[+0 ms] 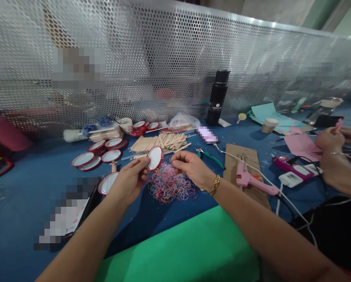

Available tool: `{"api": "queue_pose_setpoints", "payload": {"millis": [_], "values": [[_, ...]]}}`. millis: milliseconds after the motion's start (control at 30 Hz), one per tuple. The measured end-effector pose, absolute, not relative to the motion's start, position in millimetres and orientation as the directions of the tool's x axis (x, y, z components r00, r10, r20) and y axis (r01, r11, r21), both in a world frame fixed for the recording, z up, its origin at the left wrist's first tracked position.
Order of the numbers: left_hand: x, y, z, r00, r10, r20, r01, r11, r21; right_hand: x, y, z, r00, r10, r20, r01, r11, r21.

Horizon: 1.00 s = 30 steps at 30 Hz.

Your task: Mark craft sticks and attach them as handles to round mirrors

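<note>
My left hand pinches a small round mirror with a red rim and holds it tilted above the blue table. My right hand hovers just right of the mirror with fingers curled in a pinch; whatever they hold is too small to make out. Below both hands lies a heap of thin coloured rubber bands. Several more red-rimmed mirrors lie on the table to the left. A pile of wooden craft sticks sits just behind the held mirror.
A pink glue gun rests on cardboard at right, near green-handled pliers and a power strip. A black bottle stands by the perforated metal screen. Another person's hands work at far right. Green sheet lies near me.
</note>
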State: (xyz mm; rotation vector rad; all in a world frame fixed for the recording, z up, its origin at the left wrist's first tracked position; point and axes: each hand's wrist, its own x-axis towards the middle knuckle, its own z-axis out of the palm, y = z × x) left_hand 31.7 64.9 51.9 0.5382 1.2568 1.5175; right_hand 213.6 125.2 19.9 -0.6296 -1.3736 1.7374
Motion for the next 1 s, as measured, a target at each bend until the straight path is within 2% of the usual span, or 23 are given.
{"api": "queue_pose_setpoints", "payload": {"millis": [100,333,567,700,833,900,1000], "values": [[29.8,65.2,54.3,-0.292,0.897,-0.331,-0.518,0.142,0.843,214.3,125.5,20.7,-0.527,0.841,0.119,-0.244,-0.015,-0.97],[31.7,64.2,56.7,-0.128,0.878,-0.461,-0.604,0.3,0.739,212.3,120.9,22.8,-0.46,0.841,0.285,-0.094,0.273,-0.957],[28.7,63.4,54.0,-0.069,0.893,-0.445,-0.607,0.316,0.729,215.3,119.0,26.8,-0.376,0.888,0.266,0.005,0.289,-0.957],[29.7,63.1,46.8,-0.108,0.924,-0.367,-0.501,0.268,0.823,216.4,121.9,24.2,-0.324,0.897,0.3,0.051,0.333,-0.942],[36.0,61.1,43.9,-0.18,0.948,-0.262,-0.406,0.171,0.898,216.7,127.2,20.8,-0.222,0.882,0.415,0.055,0.437,-0.898],[37.8,60.0,45.1,-0.166,0.951,-0.26,-0.419,0.171,0.892,216.3,128.2,19.6,-0.228,0.892,0.39,0.002,0.401,-0.916],[37.4,58.8,48.7,-0.122,0.946,-0.3,-0.481,0.208,0.852,214.2,126.0,17.6,-0.374,0.882,0.286,-0.09,0.272,-0.958]]}}
